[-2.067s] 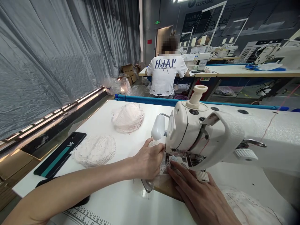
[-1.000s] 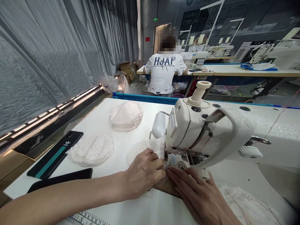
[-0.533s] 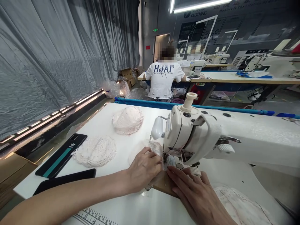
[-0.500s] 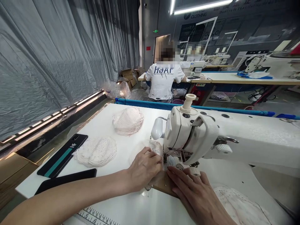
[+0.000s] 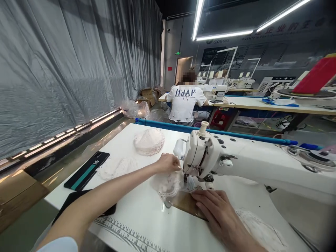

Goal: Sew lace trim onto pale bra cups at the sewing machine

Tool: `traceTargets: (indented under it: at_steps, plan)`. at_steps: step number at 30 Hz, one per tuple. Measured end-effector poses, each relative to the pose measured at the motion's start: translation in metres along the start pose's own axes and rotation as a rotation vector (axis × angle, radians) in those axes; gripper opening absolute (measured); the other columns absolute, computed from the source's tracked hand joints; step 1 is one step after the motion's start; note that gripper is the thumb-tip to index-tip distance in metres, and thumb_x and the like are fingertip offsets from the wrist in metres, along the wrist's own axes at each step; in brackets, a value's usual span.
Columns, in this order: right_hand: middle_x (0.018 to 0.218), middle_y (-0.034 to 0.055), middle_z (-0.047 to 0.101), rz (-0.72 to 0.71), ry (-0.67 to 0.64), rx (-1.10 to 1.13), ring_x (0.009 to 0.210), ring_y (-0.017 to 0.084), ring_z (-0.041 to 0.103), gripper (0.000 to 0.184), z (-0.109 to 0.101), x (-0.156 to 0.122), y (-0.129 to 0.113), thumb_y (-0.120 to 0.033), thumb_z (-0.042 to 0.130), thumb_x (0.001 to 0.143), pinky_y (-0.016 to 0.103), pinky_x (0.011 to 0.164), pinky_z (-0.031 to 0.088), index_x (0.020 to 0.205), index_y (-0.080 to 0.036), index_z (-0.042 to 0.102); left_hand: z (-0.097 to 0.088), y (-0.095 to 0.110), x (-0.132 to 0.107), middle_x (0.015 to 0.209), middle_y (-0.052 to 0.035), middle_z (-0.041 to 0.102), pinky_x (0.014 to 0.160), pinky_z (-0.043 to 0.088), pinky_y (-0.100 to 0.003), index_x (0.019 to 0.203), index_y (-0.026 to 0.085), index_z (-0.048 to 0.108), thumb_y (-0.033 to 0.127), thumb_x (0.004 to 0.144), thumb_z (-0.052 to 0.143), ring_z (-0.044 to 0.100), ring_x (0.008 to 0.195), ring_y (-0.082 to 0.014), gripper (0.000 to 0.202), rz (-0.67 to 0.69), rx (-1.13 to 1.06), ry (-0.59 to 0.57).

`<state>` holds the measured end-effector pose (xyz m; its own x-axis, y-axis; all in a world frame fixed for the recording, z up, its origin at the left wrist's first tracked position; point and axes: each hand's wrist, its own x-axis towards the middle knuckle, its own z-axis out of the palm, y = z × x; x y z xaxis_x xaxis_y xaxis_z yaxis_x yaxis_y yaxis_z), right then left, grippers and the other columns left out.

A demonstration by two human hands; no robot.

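Shifted upward, the left hand (image 5: 168, 163) is curled, grip unclear; the right hand (image 5: 216, 208) is laid open, lower right; the lace piece (image 5: 168, 184), mid-frame beside the sewing machine (image 5: 195, 157), is best kept flat.

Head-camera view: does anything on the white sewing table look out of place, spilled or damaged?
The black, teal-striped phone lies by the left edge of the white sewing table, an oddly personal item beside white lace pieces. The rumpled white lace fabric below the left hand seems ordinary handling. No spill or damage shows.

Lacy cloth (image 5: 169, 185), glossy sewing machine (image 5: 246, 150)
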<state>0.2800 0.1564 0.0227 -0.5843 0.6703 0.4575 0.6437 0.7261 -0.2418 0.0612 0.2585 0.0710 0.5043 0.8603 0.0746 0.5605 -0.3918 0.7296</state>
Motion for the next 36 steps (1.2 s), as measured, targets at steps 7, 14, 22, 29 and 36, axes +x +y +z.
traceTargets:
  at_steps: [7,14,22,29,36]
  plan:
    - [0.125,0.0101,0.057,0.087,-0.096,0.241,0.109,0.026,0.057,0.049,-0.027,-0.002,-0.043,-0.034,0.057,0.088,0.04,0.086,0.048,0.133,-0.028,0.039,-0.023,0.034,-0.106,0.057,0.0048,0.038,0.05,0.022,-0.022,0.065,0.013,0.055,0.049,0.081,0.058,0.031,0.054,-0.0071,0.039,-0.161,-0.353,-0.264]
    - [0.079,0.0019,0.059,0.4,-0.373,0.969,0.075,0.019,0.055,0.034,-0.026,-0.003,-0.104,-0.051,0.064,0.078,0.028,0.066,0.045,0.086,-0.018,0.056,0.017,0.063,-0.174,0.058,0.0039,0.045,0.05,0.025,-0.02,0.067,0.012,0.055,0.049,0.073,0.068,0.036,0.055,-0.0068,0.04,-0.314,-0.714,-0.181]
    - [0.064,-0.0037,0.042,0.601,-0.606,1.412,0.06,0.009,0.035,0.033,-0.027,-0.043,-0.121,-0.044,0.065,0.081,0.023,0.054,0.025,0.074,-0.014,0.055,0.049,0.06,-0.208,0.059,0.0022,0.05,0.055,0.031,-0.02,0.068,0.01,0.06,0.051,0.065,0.074,0.042,0.058,-0.0075,0.043,-0.457,-0.868,-0.294]
    - [0.07,-0.0011,0.051,0.572,-0.686,1.389,0.065,0.012,0.046,0.026,-0.041,-0.059,-0.132,-0.042,0.064,0.082,0.024,0.058,0.036,0.081,-0.016,0.057,0.063,0.056,-0.232,0.059,0.0011,0.055,0.053,0.034,-0.019,0.065,0.011,0.057,0.048,0.062,0.079,0.047,0.055,-0.0071,0.042,-0.598,-1.126,-0.331]
    - [0.064,-0.0027,0.049,0.618,-0.681,1.458,0.059,0.009,0.042,0.025,-0.023,-0.071,-0.14,-0.038,0.067,0.081,0.022,0.054,0.033,0.075,-0.013,0.062,0.077,0.046,-0.248,0.06,0.0,0.06,0.052,0.036,-0.018,0.069,0.01,0.061,0.042,0.056,0.084,0.052,0.054,-0.0074,0.041,-0.739,-1.269,-0.248]
